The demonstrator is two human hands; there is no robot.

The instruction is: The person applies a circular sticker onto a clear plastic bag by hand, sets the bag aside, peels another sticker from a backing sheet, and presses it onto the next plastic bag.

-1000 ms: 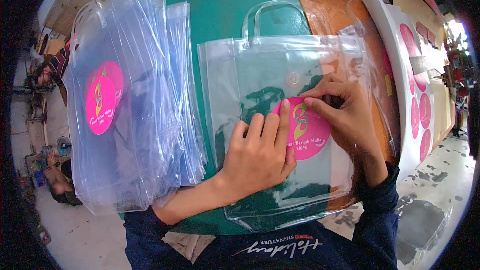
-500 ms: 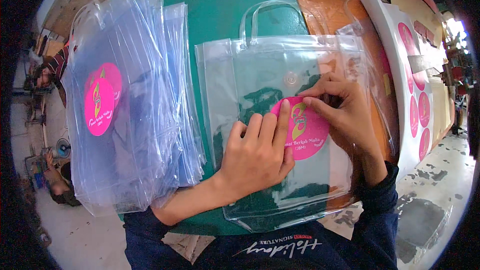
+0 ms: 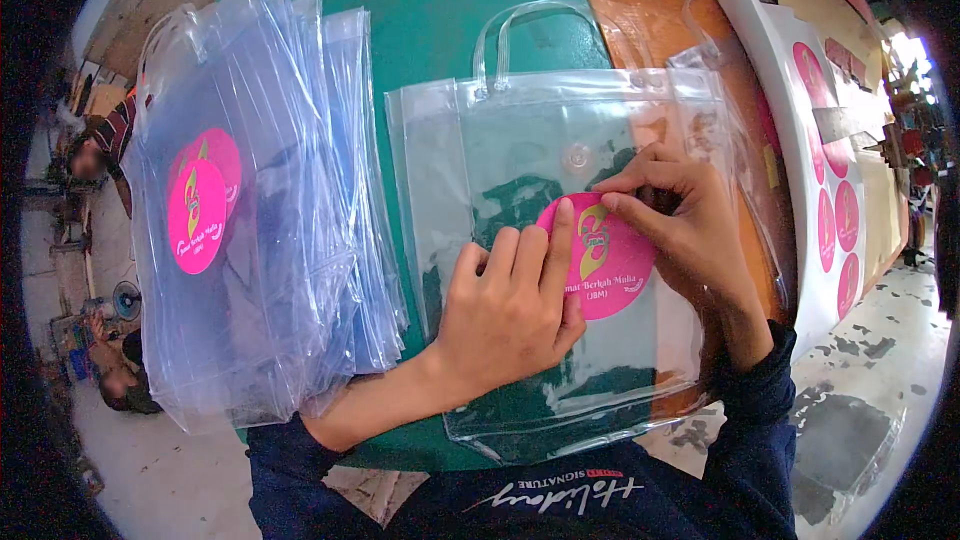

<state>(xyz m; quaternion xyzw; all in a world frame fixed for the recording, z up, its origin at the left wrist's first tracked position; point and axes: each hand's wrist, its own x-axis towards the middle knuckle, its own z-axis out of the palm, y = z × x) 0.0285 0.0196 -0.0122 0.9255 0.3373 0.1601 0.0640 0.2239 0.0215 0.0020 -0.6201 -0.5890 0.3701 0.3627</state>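
A: What's the biggest thing there?
B: The table, smooth and green with a curved near edge, meeting an orange wood-grained surface on the right.
A: And on it?
B: At the left, a fanned stack of bags, bluish, glossy plastic with creased edges. Right of that, one clear bag lies flat, shiny and rippled, its tubular handle looped above the top. A white sheet of pink rounds curls along the far right.
A: The hands?
B: The left hand is loosely spread, its grip unclosed, forefinger laid along the sticker's left side. The right hand has a narrow grip, thumb and forefinger pinching the upper edge.
A: Where's that sticker?
B: The pink sticker, flat and round, is on the clear bag, just below a small translucent snap button.
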